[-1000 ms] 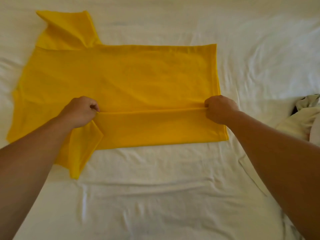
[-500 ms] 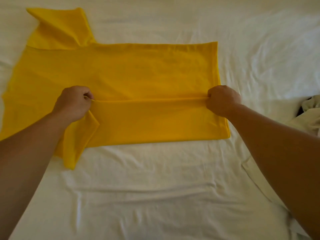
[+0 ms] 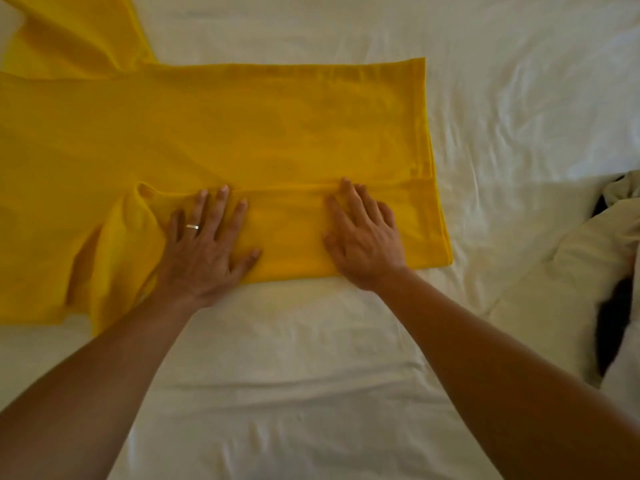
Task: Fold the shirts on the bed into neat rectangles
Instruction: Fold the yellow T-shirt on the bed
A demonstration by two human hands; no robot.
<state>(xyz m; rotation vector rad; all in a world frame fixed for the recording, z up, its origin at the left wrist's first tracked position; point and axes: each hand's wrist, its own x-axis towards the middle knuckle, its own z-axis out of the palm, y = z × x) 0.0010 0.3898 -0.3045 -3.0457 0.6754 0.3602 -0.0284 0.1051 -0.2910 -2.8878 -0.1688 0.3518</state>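
Yellow cotton T-shirt (image 3: 242, 133) spread on white-sheeted bed (image 3: 311, 393), near long edge folded over; left hand (image 3: 204, 247) and right hand (image 3: 363, 237) lie flat, fingers straight, side by side pressing that folded strip.

A big white wrinkled bed sheet (image 3: 311, 375), spread flat from the near edge to the far edge. Lots of small creases near the bottom, long soft folds up at the top right. On the right side, a crumpled cream-coloured cloth (image 3: 554, 289), bunched in a soft heap on top of the sheet and running off the right edge. Tucked in its folds, a dark, almost black patch (image 3: 613, 327), partly hidden, too hard to tell what. One more dark bit higher up, beside the top of the heap.
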